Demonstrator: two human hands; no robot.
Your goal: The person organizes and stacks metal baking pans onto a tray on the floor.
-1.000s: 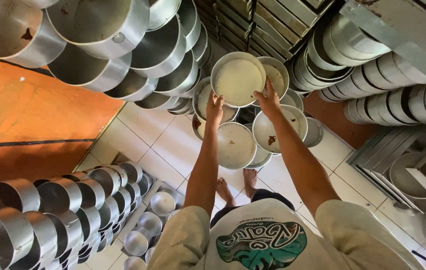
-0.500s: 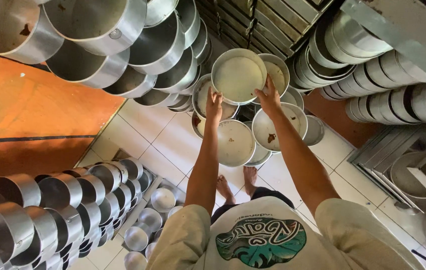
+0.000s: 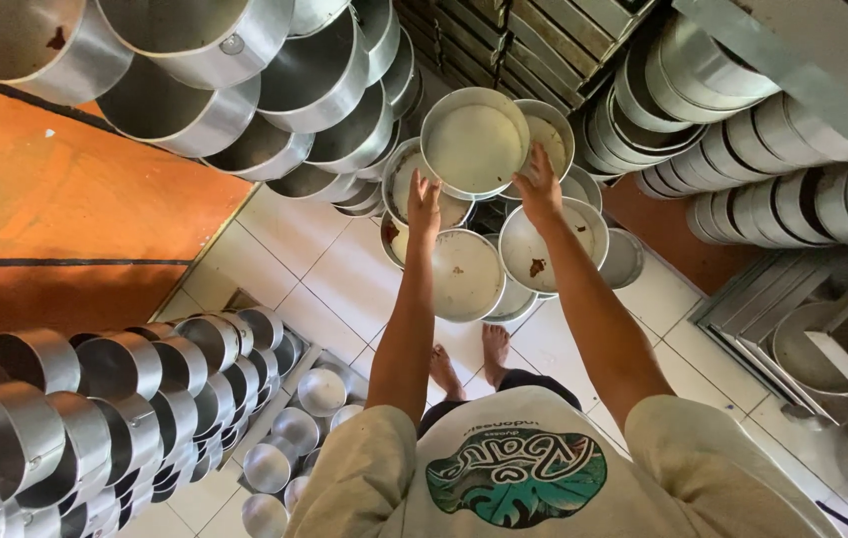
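L hand [image 3: 425, 202] + R hand [image 3: 540, 185] both gripping round metal pan [image 3: 474, 141] by rim, arms out | pan above stack of round pans [image 3: 464, 274] on tiled floor [image 3: 324, 259] | pan rows [image 3: 145, 379] at L

We are noting a round pan [image 3: 474, 141] of dull grey metal, its inside looking matt and pale, with the left hand [image 3: 424, 204] and the right hand [image 3: 540, 185] touching its rim. The pans below it [image 3: 464, 274] are showing the same matt metal, flecked with brown spots (rust or residue, we cannot tell). The stacked tins [image 3: 125, 384] are gleaming brighter, smooth and brushed. The floor tiles [image 3: 334, 259] are looking glossy white. The shirt [image 3: 564, 478] is reading as soft beige cloth.
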